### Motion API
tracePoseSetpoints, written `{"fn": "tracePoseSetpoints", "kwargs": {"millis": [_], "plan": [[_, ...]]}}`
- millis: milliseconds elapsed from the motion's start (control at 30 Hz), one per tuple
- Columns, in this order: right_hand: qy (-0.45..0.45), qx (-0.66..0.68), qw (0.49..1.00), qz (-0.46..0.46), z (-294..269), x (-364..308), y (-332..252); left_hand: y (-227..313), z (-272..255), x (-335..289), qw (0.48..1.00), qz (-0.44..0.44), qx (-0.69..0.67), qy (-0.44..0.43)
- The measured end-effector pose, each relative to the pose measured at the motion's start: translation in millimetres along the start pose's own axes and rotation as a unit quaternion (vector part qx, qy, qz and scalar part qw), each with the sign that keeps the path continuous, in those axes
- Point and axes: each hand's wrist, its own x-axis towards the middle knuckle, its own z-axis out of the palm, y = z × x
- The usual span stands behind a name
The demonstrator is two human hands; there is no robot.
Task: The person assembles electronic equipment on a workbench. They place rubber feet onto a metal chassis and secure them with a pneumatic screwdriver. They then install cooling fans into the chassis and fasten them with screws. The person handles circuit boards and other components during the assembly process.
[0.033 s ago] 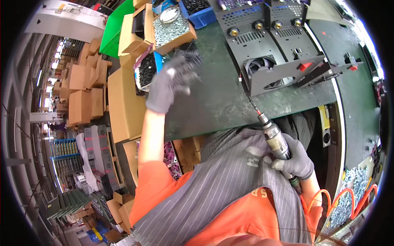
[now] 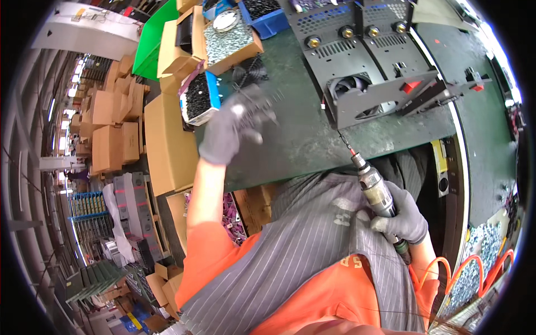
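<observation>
My left hand point(image 2: 229, 125), in a grey glove, is over the left part of the bench, its fingers blurred by motion. A dark, thin-lined piece like a wire fan guard point(image 2: 272, 100) shows at its fingertips and appears held. Just beyond lies a black fan point(image 2: 249, 71). My gloved right hand point(image 2: 403, 215) is wrapped round a power screwdriver point(image 2: 375, 191), its bit angled up and left toward the bench. Past the bit stands a black metal chassis point(image 2: 357, 61), with a fan point(image 2: 349, 86) at its near panel and a red switch point(image 2: 411, 86).
A box of black screws point(image 2: 200, 97), an open carton of silvery screws point(image 2: 226, 44) and a blue bin point(image 2: 265, 19) line the bench's left side. A large carton point(image 2: 167, 142) stands left of my forearm. An orange coiled hose point(image 2: 474, 268) hangs at right.
My left hand has moved slightly toward me, and the dark grille-like piece at its fingers has come with it. The right hand and screwdriver stay nearly still.
</observation>
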Motion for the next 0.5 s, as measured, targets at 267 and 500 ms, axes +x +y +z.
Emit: {"fn": "tracePoseSetpoints", "kwargs": {"millis": [267, 500], "plan": [[0.101, 0.007, 0.995, -0.02, -1, -37, 12, -49, 102, -43, 0.994, -0.055, -0.031, -0.089], [0.103, -0.014, 0.994, -0.034, -9, -49, 27, -46, 129, -25, 0.988, 0.043, 0.085, -0.122]]}}
